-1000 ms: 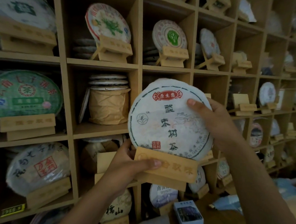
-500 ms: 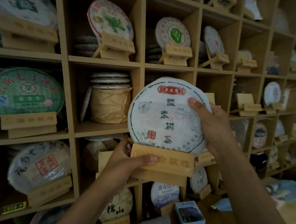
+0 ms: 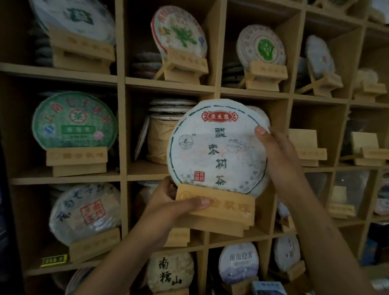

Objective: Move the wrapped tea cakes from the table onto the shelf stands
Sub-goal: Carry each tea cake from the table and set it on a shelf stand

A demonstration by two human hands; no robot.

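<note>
Left hand (image 3: 174, 205) gripping wooden stand (image 3: 217, 208), right hand (image 3: 276, 156) clasping tea cake (image 3: 218, 146) seated upright on it, both held before shelf (image 3: 169, 85); most visible stands filled, several at right bare, table unseen.

Dim, warm light leaves the shelf (image 3: 169, 85) cubbies shadowed, the far corners soft and bowed by the wide lens.

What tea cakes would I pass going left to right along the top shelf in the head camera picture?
Blurry dark-green-marked cake → red-rimmed cake with green plant → cake with bright green centre → pale cake turned sideways.
</note>
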